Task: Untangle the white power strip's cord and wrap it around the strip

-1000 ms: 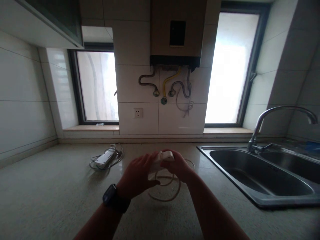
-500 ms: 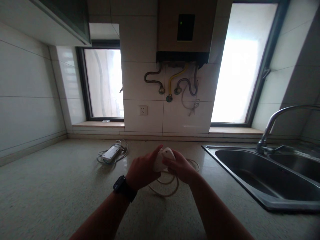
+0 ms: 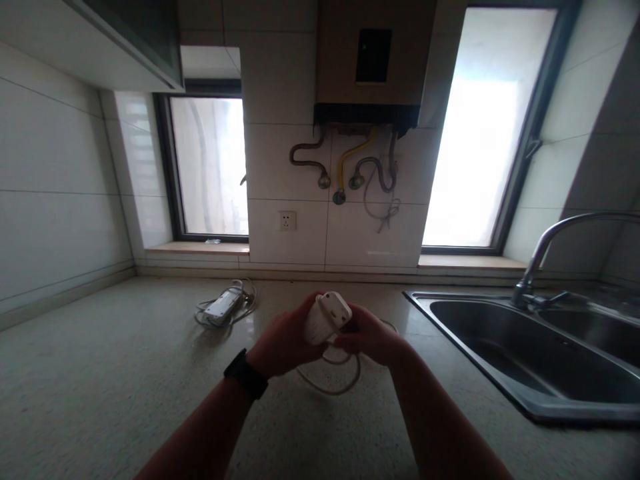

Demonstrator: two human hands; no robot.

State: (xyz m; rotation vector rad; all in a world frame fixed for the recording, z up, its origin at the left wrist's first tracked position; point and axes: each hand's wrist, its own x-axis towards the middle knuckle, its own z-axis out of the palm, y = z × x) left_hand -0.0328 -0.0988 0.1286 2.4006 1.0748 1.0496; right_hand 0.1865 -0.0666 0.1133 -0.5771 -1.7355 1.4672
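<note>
- The speckled grey-beige stone worktop [image 3: 100, 373] is stretching across the room from the tiled left wall to the sink, carrying everything here.
- Two tall bright windows, one [image 3: 209, 167] at the worktop's far left and one [image 3: 480, 127] at its far right, are letting in daylight above the back edge.
- The stainless steel double sink [image 3: 525, 363] is sitting sunk into the right end of the worktop, with a curved chrome tap [image 3: 555, 240] rising behind it.
- A brown wall-mounted water heater [image 3: 370, 60] is hanging over the middle of the back edge, with grey and yellow hoses [image 3: 350, 167] curling out beneath it.
- The left hand [image 3: 283, 343], with a dark watch [image 3: 245, 375] on its wrist, is closing round the near side of a small white plastic adapter block [image 3: 326, 317], holding it above the middle of the worktop.
- The right hand [image 3: 369, 337] is gripping the same block from the right, fingers wrapped at its lower end, so both hands are clasping it together.
- A thin pale cord [image 3: 330, 383] is looping down from the block onto the worktop just beneath the hands.
- A white power strip with its tangled cable [image 3: 223, 307] is lying near the back edge, well left of the hands.
- A small white wall socket [image 3: 287, 220] is showing on the tiles above it.
</note>
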